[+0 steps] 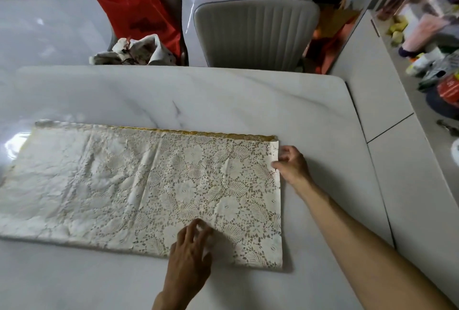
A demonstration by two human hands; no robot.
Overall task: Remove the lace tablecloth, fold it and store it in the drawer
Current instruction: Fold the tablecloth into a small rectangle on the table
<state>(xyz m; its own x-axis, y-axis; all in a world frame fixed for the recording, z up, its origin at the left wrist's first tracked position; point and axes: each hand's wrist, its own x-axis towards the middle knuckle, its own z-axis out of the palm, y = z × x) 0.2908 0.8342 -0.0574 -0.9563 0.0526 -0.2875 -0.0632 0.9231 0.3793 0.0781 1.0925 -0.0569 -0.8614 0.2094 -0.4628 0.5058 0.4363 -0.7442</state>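
Already off and folded into a long strip on the desk (223, 101), the lace tablecloth (139, 185) needs more folds and storing; right hand (293, 165) pinches its end, left hand (191, 250) lies flat, grip released.

your left hand (191, 247) hides some lace tablecloth (139, 190), whose left end the frame's edge cuts off.

The lace tablecloth (154, 190) lay folded flat into a long rectangle on the marble table (223, 101), toward the table's near edge. It was cream-white with an openwork floral pattern; a gold scalloped border showed along its far edge.
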